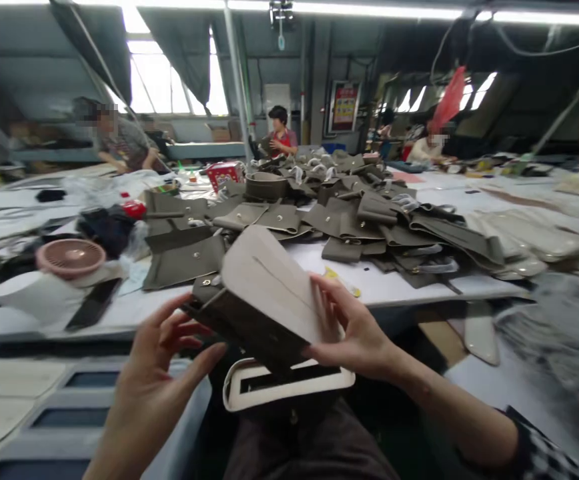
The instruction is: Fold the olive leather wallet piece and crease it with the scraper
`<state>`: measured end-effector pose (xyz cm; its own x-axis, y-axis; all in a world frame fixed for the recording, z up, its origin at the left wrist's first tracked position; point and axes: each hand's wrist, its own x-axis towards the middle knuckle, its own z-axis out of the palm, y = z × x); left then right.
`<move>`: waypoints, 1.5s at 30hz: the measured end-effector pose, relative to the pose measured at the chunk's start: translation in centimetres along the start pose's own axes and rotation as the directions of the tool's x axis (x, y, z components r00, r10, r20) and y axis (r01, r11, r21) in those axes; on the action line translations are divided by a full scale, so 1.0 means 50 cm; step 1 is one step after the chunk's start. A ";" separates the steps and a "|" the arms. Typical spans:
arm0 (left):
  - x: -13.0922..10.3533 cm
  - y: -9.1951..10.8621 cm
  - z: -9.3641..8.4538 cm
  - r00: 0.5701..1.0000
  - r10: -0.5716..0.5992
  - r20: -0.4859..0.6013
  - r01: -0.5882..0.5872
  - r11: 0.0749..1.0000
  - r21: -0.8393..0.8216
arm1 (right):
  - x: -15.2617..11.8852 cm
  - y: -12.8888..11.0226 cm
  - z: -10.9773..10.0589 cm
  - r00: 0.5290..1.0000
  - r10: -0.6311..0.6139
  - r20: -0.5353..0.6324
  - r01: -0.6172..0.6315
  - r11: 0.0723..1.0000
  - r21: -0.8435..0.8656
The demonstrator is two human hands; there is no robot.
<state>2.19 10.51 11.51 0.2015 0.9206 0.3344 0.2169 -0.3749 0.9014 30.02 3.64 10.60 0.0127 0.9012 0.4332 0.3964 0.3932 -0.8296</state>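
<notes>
Bag (254, 327) aloft, cream-rimmed case (289, 393) just below it, right hand (359, 328) clamped on bag's edge, left hand (159, 363) parted beside it: positioning, seemingly, next wanting a steadying left grip!

Far side of held pouch (249, 323) is hidden; L forearm (119, 427) & R sleeve (544, 447) cut off at btm edge; poster (345, 107) txt blurred.
</notes>
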 end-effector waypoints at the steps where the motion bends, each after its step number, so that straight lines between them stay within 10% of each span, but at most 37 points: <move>1: -0.001 -0.002 0.000 1.000 -0.025 -0.010 0.025 0.999 -0.032 | -0.002 0.015 0.006 1.000 0.016 -0.001 -0.016 1.000 0.010; 27: -0.054 -0.162 0.052 0.965 -0.215 0.148 0.186 0.964 0.191 | -0.068 0.146 0.062 0.984 0.086 0.154 -0.028 0.938 -0.346; 35: -0.086 -0.201 0.069 0.943 -0.159 0.293 0.028 0.914 0.405 | -0.085 0.151 0.035 0.953 0.108 0.282 0.114 0.737 -0.666; 40: -0.114 -0.266 0.063 0.955 -0.278 0.103 0.258 0.951 0.169 | -0.087 0.149 0.052 0.935 0.023 0.353 0.268 0.605 -0.749; 45: -0.159 -0.323 0.084 0.742 -0.659 0.122 0.625 0.616 -0.479 | -0.069 0.145 0.069 0.890 0.096 0.446 0.255 0.706 -0.661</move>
<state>1.09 8.79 -6.84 0.1228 0.9170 -0.3794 -0.1984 0.3973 0.8960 29.68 4.01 1.85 -0.3599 0.9210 0.1489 0.8896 0.3868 -0.2430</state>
